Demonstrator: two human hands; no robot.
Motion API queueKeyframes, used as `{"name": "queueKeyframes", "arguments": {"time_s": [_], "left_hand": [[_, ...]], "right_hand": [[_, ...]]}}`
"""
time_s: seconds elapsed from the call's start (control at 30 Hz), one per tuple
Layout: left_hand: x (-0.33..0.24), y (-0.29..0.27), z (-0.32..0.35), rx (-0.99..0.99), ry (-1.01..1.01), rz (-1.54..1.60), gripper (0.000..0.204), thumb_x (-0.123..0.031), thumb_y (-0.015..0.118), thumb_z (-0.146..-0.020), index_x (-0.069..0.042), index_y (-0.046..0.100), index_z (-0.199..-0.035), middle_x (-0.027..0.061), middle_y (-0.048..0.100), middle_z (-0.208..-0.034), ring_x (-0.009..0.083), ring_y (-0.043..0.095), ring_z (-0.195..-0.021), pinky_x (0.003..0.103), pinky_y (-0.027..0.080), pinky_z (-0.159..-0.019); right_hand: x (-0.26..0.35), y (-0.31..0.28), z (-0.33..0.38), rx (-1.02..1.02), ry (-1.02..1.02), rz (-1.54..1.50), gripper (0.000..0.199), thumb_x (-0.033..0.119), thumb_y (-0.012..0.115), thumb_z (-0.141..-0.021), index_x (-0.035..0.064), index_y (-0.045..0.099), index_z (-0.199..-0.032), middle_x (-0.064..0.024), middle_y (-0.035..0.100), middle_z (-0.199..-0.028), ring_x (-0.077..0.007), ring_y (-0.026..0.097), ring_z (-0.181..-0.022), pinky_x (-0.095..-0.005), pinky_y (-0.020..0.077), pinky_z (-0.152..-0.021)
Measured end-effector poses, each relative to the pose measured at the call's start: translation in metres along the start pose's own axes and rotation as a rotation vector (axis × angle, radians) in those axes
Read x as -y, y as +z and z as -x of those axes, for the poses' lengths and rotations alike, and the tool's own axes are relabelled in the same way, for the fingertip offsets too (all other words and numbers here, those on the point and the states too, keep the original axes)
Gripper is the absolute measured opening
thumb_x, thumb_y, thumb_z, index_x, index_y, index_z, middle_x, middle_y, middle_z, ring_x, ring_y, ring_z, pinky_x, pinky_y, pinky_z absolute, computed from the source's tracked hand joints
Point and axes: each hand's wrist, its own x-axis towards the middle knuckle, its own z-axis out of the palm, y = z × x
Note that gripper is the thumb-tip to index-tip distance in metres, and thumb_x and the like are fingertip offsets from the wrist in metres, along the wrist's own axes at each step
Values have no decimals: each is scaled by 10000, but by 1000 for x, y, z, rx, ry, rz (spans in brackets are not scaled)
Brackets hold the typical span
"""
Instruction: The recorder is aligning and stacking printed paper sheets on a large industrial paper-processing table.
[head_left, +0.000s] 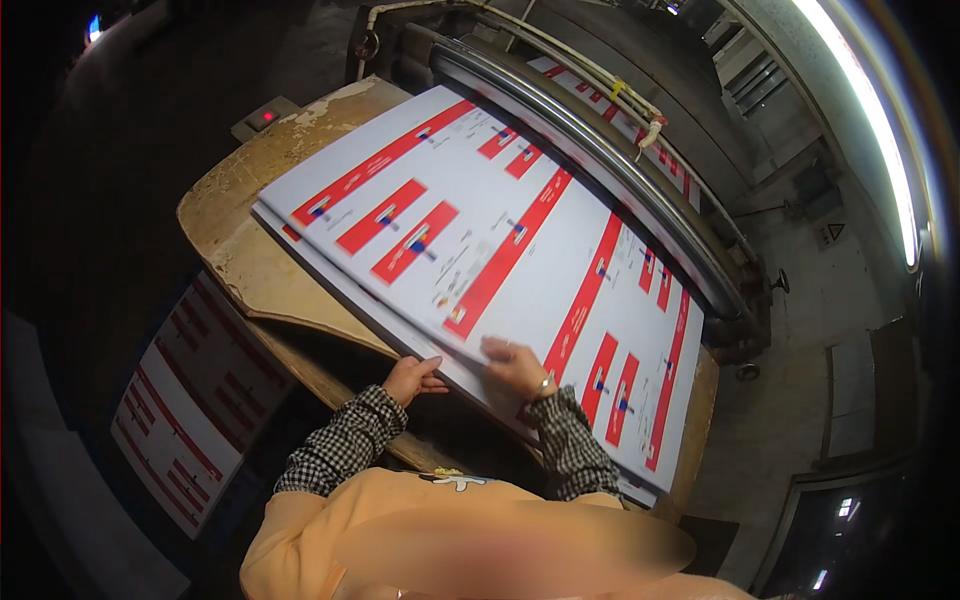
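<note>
A large white printed sheet point(535, 262) with red bands and blocks lies on the worn table, its far edge at the metal roller. Beneath its near edge, a second white layer with a dark edge point(365, 321) juts out a little towards me. My left hand point(413, 379) is closed on that lower layer's near edge, fingers pinching it from the front. To the right of it, my right hand point(516, 368) is closed at the upper sheet's near edge, fingers curled over it. What lies under the right fingers is hidden.
The tan tabletop point(225, 215) has chipped edges. A long metal roller point(590, 170) with a pale pipe rail point(560, 50) spans the far side. A small box with a red light point(264, 117) stands at the left. More printed sheets point(180, 430) lie lower left.
</note>
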Motion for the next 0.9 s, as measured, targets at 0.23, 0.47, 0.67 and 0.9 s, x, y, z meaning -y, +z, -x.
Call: {"name": "queueKeyframes", "arguments": {"time_s": [0.23,0.47,0.67,0.9], "left_hand": [[-11,10,6,56,1,-17,284,-200,502,-865,26,530,-1035,130,624,-926,209,633,-775,353,520,-729],[-15,6,12,164,20,-53,318,-114,562,-799,23,519,-1083,138,613,-974,225,617,-854,347,502,-777],[-1,5,-1,35,-30,-26,325,-156,411,-879,53,486,-1117,167,584,-1038,287,586,-949,428,491,-815],[41,-47,-28,30,38,-42,325,-104,360,-866,69,472,-1117,199,561,-1061,313,575,-962,448,491,-808]], "right_hand": [[-4,17,-20,-169,-43,378,651,301,709,-642,24,486,-1188,-251,415,-1257,-421,296,-1221,-441,281,-1001],[23,22,17,69,-60,512,764,214,722,-598,44,392,-1266,-267,304,-1329,-413,253,-1252,-417,240,-1031],[53,-34,21,2,-93,-3,354,3,504,-721,-29,559,-1070,-175,552,-1144,-255,526,-1078,-298,415,-907],[46,4,25,42,-135,86,370,47,537,-699,-26,567,-1061,-177,535,-1162,-288,486,-1123,-322,376,-955]]}}
